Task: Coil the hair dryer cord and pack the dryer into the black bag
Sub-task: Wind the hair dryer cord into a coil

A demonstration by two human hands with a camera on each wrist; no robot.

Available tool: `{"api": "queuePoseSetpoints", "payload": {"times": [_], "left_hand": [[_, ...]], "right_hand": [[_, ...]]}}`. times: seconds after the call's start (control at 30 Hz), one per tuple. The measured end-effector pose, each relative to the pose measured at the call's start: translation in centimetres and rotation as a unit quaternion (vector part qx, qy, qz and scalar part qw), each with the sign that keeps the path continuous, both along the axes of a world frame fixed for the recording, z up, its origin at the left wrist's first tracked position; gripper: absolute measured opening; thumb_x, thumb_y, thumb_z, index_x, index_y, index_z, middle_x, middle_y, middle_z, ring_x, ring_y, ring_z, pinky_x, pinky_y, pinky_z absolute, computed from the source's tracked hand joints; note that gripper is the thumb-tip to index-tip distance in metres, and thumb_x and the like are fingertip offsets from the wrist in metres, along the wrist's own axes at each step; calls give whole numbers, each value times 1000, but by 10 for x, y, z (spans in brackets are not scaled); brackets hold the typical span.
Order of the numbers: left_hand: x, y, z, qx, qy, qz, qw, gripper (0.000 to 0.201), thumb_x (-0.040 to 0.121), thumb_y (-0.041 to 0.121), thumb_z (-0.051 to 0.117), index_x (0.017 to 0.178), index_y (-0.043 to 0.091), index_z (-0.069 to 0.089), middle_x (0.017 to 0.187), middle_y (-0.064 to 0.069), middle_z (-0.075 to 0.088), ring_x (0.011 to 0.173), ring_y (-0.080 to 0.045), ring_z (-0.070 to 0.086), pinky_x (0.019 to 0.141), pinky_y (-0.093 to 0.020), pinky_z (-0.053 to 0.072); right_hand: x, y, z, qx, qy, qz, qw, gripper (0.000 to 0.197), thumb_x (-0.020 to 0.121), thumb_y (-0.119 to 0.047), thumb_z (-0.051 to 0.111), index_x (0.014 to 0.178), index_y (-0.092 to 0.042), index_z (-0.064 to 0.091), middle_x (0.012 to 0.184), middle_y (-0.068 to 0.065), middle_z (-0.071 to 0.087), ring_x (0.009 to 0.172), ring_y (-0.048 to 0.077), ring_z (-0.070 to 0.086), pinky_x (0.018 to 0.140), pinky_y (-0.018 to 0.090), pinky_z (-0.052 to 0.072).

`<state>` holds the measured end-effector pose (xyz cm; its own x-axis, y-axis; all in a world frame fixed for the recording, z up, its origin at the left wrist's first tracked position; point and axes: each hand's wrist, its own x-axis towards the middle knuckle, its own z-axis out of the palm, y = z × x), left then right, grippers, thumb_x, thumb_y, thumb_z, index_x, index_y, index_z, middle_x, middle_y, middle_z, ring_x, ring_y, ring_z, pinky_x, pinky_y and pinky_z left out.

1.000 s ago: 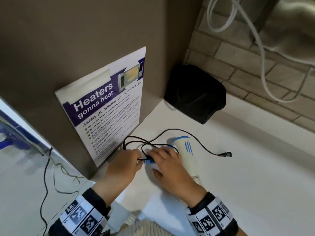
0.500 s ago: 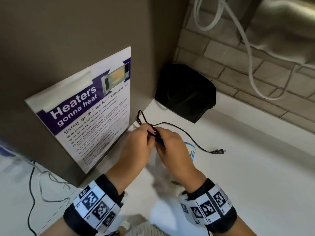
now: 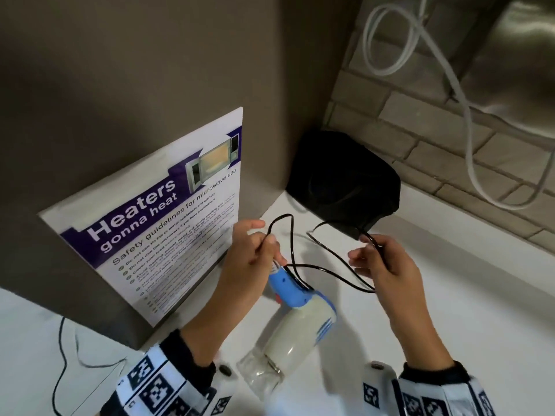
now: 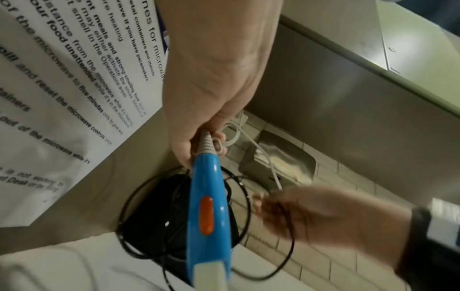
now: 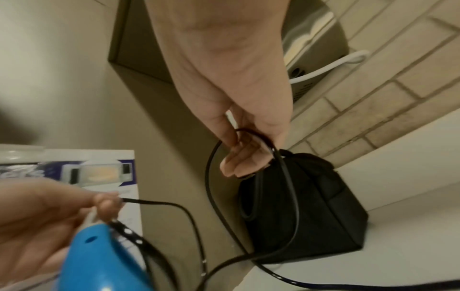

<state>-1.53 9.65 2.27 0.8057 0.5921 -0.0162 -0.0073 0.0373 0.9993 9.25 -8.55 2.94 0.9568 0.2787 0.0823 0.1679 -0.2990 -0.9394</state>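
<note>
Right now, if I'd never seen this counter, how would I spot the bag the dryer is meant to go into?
Find the white counter where the grey panel meets the brick wall. Tucked into that corner sits the black bag, beyond both hands. It is the only soft, dark, boxy thing there; the hair dryer nearby is blue and cream.

White counter (image 3: 450, 310) in a corner
Brown panel (image 3: 120, 85) with microwave safety poster (image 3: 168, 223) left, brick-tile wall (image 3: 435, 151) behind

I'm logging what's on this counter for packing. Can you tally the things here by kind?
Hair dryer: 1
Black cord: 1
Black bag: 1
Microwave safety poster: 1
Total: 4
</note>
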Motion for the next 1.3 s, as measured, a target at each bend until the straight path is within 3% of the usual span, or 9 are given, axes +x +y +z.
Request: {"api": "queuePoseSetpoints", "payload": {"times": [0.1,0.2,0.5,0.67,0.73,0.83,0.97,1.13,1.3], "left_hand": [[2,5,15,-144,37,-14,989,20,94,16,50,75,12,52,59,0,54,65,-21,51,63,-44,44],[6,8,28,-187,57,-80,977,43,93,29,53,54,13,47,57,-1,45,60,-22,40,57,-42,35],[1,0,49,-18,60,-199,978,32,92,43,53,87,15,69,43,6,46,56,-15,46,68,-34,43],[-8,6,52,-33,39,-241,969,40,91,41,55,60,18,65,43,3,44,49,-13,41,70,-32,44],[-15,8,54,-85,12,-291,953,33,88,44,59,71,19,72,40,10,43,43,-11,35,71,-33,43],[-16,8,56,-144,-13,-411,900,53,89,38,57,114,-10,60,38,18,47,35,-6,22,59,-24,41],[-9,12,46,-260,-68,-441,856,66,87,27,65,145,25,34,49,8,55,33,1,41,50,-19,51],[0,27,53,-237,-100,-387,885,57,97,22,41,144,46,19,121,-15,66,70,-19,72,68,-31,61],[14,33,51,-237,-125,-318,910,63,97,10,45,149,29,16,146,-10,46,132,-30,46,113,-38,33]], "right_hand": [[10,-15,-14,-58,58,-17,997,29,95,-7,47,121,-21,50,105,6,68,100,23,64,80,32,50],[5,-17,-17,-132,37,3,991,56,90,-1,48,139,-24,35,129,6,54,115,17,51,89,33,45],[-32,35,28,-12,-208,197,958,36,95,-26,49,130,-35,51,137,-15,47,133,7,40,104,11,31],[-25,46,8,-17,-115,225,967,31,99,-16,43,117,-39,54,91,-7,66,96,9,64,85,22,50],[-16,43,6,19,-29,192,981,25,102,-26,37,105,-31,61,65,6,57,68,17,64,72,37,55],[-6,40,-1,13,47,165,985,23,101,-24,43,88,-25,62,56,0,46,51,11,46,48,19,43],[-6,43,-19,-144,52,242,958,18,98,-24,46,85,-26,59,64,-4,56,52,3,49,52,18,40],[-20,37,-28,-196,-5,288,937,20,98,-33,42,85,-31,57,58,-14,58,55,3,50,58,20,38],[-27,21,-9,-200,-40,308,929,20,98,-38,39,98,-34,59,62,-27,57,59,1,52,62,15,40]]}}
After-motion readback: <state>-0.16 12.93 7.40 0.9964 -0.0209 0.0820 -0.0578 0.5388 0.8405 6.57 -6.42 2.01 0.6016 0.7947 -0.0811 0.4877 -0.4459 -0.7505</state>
